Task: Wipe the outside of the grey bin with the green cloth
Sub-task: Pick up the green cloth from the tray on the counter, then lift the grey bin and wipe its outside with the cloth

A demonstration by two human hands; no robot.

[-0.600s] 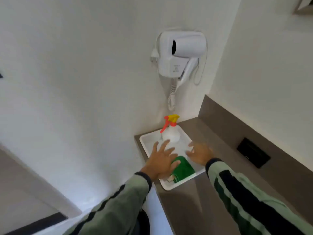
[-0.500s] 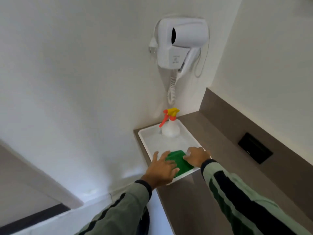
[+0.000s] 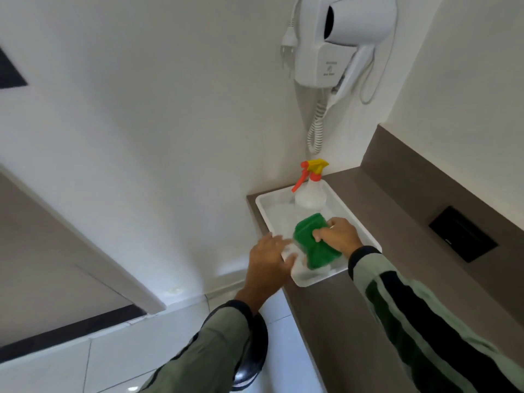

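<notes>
A folded green cloth (image 3: 304, 236) lies in a white tray (image 3: 317, 280) on the brown counter. My right hand (image 3: 337, 235) rests on the cloth's right side, fingers curled into it, gripping it. My left hand (image 3: 266, 259) is at the tray's near left corner with its fingers spread over the rim, holding nothing. A dark, glossy round object (image 3: 252, 361) shows on the floor under my left forearm, mostly hidden by the sleeve. I cannot tell whether it is the grey bin.
A white spray bottle (image 3: 309, 194) with a red and yellow trigger stands at the tray's far end. A wall hair dryer (image 3: 340, 41) with a coiled cord hangs above it. A black wall plate (image 3: 462, 234) sits on the counter's backsplash. The brown counter (image 3: 326, 321) ends at the left, with white floor tiles below.
My right hand slid onto the green cloth and closed on it. My left hand drew back off the cloth to the tray's near left corner. The view shifted closer.
</notes>
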